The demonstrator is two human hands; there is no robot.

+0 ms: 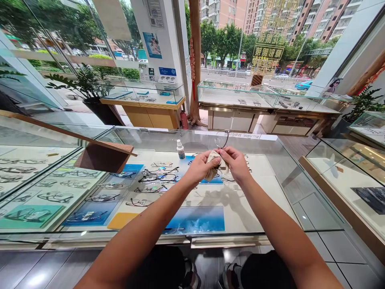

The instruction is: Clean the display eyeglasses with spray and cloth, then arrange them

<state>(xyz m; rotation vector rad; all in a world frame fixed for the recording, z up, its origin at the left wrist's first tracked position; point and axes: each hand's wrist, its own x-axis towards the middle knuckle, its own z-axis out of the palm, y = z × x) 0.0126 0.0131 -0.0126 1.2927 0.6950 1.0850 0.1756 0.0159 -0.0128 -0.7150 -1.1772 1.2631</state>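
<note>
Above the glass display counter, both hands meet in the middle of the view. My left hand is closed on a crumpled beige cleaning cloth, its thumb pressed over the folds. My right hand pinches a pair of eyeglasses right beside the cloth. One clear lens and a thin dark part of the frame stick up past the fingers; the rest is hidden by the hands and cloth. A small white bottle stands upright on the glass, to the left beyond my left hand.
Rows of eyeglasses lie inside the counter under the glass. A brown slatted panel is at the left. Further glass display cases stand along the windows, another case at the right. A potted plant stands at the back left.
</note>
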